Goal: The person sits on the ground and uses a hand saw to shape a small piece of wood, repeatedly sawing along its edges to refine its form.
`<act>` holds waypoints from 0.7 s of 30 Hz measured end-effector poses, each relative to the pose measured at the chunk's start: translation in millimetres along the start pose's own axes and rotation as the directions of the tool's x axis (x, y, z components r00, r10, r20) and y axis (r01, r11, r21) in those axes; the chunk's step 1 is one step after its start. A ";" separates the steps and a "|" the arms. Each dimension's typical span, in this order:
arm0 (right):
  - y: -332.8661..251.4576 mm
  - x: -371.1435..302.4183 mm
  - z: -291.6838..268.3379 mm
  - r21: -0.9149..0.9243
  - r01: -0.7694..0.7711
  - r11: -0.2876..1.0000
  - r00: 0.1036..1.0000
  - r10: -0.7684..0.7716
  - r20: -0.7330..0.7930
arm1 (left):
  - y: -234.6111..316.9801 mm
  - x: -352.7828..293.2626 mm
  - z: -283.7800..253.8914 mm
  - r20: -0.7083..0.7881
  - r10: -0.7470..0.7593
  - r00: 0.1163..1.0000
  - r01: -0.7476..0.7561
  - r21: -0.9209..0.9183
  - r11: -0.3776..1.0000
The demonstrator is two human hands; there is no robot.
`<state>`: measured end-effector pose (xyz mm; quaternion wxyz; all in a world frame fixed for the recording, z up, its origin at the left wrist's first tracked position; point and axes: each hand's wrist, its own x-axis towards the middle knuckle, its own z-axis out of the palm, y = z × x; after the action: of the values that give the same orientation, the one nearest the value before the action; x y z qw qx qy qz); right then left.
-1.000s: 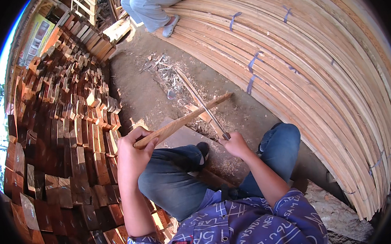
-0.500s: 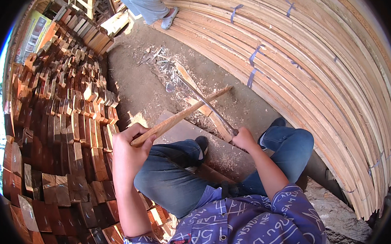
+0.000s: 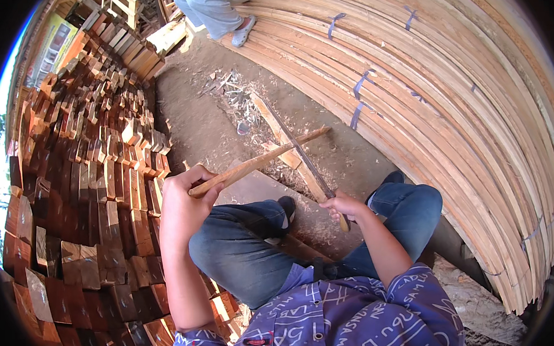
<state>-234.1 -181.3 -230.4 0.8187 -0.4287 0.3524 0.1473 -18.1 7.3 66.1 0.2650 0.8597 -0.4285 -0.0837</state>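
In my left hand (image 3: 187,199) I hold a tapered wooden stick (image 3: 242,170) by its thick end, fingers and thumb wrapped round it. It slants away to the right, its thin end in front of me. My right hand (image 3: 343,207) is closed on a long machete (image 3: 306,160), the butt of its handle showing below my fist. The dark blade points forward and left and crosses the stick near its far end; whether the two touch I cannot tell. Below them a pale wooden strip (image 3: 274,123) lies on the ground.
Stacked brown wooden blocks (image 3: 98,226) rise on my left. Long pale slats (image 3: 411,109), tied with blue strips, lie along the right; another person's leg and grey shoe (image 3: 243,32) rest at their far end. Shavings (image 3: 228,84) litter the ground. A flat board (image 3: 253,190) lies by my feet.
My right hand has drawn slightly back and left, and the machete has turned, so its handle butt shows. My left hand and the stick have shifted a little to the right.
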 end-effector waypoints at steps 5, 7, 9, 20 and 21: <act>30.6 6.6 23.9 0.570 -0.182 0.801 0.837 -0.179 0.518 | 8.4 7.5 -0.4 0.004 0.043 0.999 -0.043 0.006 0.999; 41.5 13.5 46.0 0.722 -0.315 0.616 0.631 -0.432 0.644 | 6.9 8.7 1.3 -0.043 0.064 0.997 -0.063 0.017 0.998; 36.7 15.3 50.3 0.712 -0.226 0.665 0.765 -0.331 0.552 | 2.4 13.2 1.2 -0.005 0.044 0.999 -0.044 -0.018 0.999; -63.5 -67.2 72.4 -0.190 0.360 0.914 0.906 -0.391 -0.162 | -2.9 11.4 -1.4 -0.022 0.022 1.000 -0.023 -0.022 1.000; -67.6 -64.2 74.0 -0.329 0.433 0.839 0.842 -0.507 -0.184 | -1.6 11.5 -1.6 -0.022 0.026 0.999 -0.027 -0.018 0.999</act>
<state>-209.5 -157.6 -116.4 0.7075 -0.6275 0.3172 -0.0707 -9.3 -0.3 67.6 0.2787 0.8524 -0.4362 -0.0746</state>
